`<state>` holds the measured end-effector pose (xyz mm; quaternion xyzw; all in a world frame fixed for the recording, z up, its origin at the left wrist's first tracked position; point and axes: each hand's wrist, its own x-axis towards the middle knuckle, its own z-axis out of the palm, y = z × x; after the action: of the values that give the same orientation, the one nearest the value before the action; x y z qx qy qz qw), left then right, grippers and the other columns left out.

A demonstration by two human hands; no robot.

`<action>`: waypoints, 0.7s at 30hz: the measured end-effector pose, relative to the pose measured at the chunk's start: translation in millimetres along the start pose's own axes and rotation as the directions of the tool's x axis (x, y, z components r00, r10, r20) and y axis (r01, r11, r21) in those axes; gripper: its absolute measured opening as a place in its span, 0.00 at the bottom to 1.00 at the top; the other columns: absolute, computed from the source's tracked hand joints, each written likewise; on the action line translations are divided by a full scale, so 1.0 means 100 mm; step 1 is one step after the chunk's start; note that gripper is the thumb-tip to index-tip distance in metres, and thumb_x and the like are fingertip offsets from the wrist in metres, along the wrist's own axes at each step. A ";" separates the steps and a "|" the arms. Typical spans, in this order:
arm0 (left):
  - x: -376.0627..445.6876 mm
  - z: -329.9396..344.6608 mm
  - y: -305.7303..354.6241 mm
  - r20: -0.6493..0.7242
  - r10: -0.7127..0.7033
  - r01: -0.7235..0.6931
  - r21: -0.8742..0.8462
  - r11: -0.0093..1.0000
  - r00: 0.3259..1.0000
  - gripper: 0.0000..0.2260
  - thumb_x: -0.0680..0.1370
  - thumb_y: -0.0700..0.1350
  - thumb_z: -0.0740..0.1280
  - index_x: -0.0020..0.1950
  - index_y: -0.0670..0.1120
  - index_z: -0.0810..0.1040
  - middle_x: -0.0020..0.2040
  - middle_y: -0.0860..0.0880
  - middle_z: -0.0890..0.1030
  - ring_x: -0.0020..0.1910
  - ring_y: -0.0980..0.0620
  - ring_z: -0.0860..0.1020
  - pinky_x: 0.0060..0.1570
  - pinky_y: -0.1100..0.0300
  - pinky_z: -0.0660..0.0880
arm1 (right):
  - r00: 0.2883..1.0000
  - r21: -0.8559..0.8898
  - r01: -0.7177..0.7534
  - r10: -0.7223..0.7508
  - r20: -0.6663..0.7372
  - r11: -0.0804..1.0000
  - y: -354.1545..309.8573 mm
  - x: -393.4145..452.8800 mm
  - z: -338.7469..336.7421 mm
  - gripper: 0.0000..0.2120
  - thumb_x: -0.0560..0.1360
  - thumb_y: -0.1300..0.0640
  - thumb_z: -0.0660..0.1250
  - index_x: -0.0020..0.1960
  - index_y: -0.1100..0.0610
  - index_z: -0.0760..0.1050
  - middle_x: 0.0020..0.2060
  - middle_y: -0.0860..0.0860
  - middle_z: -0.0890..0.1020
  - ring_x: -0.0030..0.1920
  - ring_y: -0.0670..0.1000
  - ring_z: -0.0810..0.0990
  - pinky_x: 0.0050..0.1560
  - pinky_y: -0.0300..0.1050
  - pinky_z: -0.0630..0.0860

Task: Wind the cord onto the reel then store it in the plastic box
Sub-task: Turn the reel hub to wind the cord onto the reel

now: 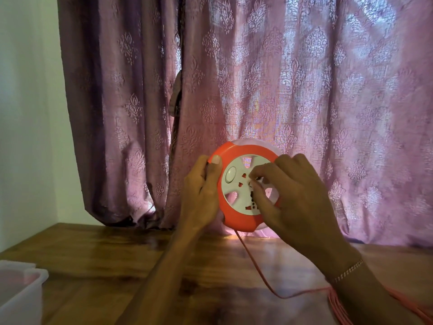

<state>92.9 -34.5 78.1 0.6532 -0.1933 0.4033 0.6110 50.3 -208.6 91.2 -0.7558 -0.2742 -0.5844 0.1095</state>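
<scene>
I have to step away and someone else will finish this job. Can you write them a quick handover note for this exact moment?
Left hand grips the reel by its orange rim, holding it upright above the table.
Right hand is on the white hub, fingers curled at its centre.
Cord hangs from the reel's bottom and runs to loose loops at the table's right edge.
Box sits open at far left.
Done: reel in hand.
Left: wind the cord, then put the reel in the box.

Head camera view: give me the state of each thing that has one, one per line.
Round orange-and-white plastic cord reel: held upright above the wooden table.
Orange cord: mostly unwound, trailing onto the table.
Clear plastic box: open, no lid on.
Left hand: grips the reel's rim.
Right hand: fingers curled at the hub.
</scene>
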 end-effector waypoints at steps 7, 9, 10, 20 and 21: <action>-0.02 -0.01 0.04 -0.009 0.012 -0.012 0.007 1.000 1.000 0.24 0.80 0.62 0.59 0.48 0.41 0.74 0.44 0.36 0.81 0.44 0.34 0.80 0.44 0.35 0.79 | 0.951 -0.063 0.160 -0.137 0.277 0.985 0.05 -0.03 0.05 0.25 0.68 0.55 0.55 0.58 0.39 0.81 0.68 0.53 0.75 0.60 0.56 0.69 0.55 0.53 0.73; -0.03 -0.02 0.04 -0.004 0.022 -0.022 0.005 1.000 1.000 0.23 0.81 0.61 0.59 0.48 0.40 0.73 0.44 0.35 0.80 0.45 0.32 0.79 0.43 0.35 0.78 | 0.957 -0.114 0.152 -0.118 0.264 0.982 0.03 -0.04 0.04 0.26 0.69 0.54 0.52 0.57 0.38 0.82 0.67 0.53 0.76 0.58 0.56 0.70 0.52 0.52 0.71; -0.03 -0.02 0.05 -0.003 0.025 -0.025 0.011 1.000 1.000 0.22 0.82 0.60 0.60 0.48 0.39 0.73 0.44 0.36 0.81 0.45 0.33 0.79 0.42 0.36 0.79 | 0.962 -0.129 0.142 -0.107 0.251 0.981 0.02 -0.04 0.03 0.26 0.69 0.54 0.52 0.57 0.38 0.82 0.66 0.53 0.77 0.58 0.57 0.71 0.51 0.52 0.70; -0.03 0.01 0.04 0.011 0.052 -0.053 0.049 0.997 0.999 0.19 0.82 0.57 0.60 0.45 0.41 0.73 0.37 0.40 0.79 0.35 0.54 0.75 0.35 0.49 0.74 | 0.962 -0.176 -0.170 0.202 0.185 0.970 -0.10 -0.06 0.04 0.27 0.70 0.35 0.64 0.69 0.37 0.73 0.45 0.50 0.81 0.48 0.55 0.79 0.46 0.49 0.69; -0.03 0.01 0.03 0.014 0.055 -0.056 0.059 0.997 0.998 0.19 0.82 0.56 0.60 0.45 0.41 0.74 0.37 0.42 0.79 0.34 0.55 0.75 0.35 0.50 0.74 | 0.960 -0.185 -0.195 0.226 0.164 0.963 -0.11 -0.05 0.04 0.28 0.71 0.32 0.63 0.68 0.39 0.74 0.44 0.49 0.83 0.46 0.55 0.80 0.46 0.49 0.68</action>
<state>89.3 -36.7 78.2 0.6680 -0.2033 0.4216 0.5785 47.2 -199.0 83.5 -0.8379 -0.1508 -0.5182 0.0818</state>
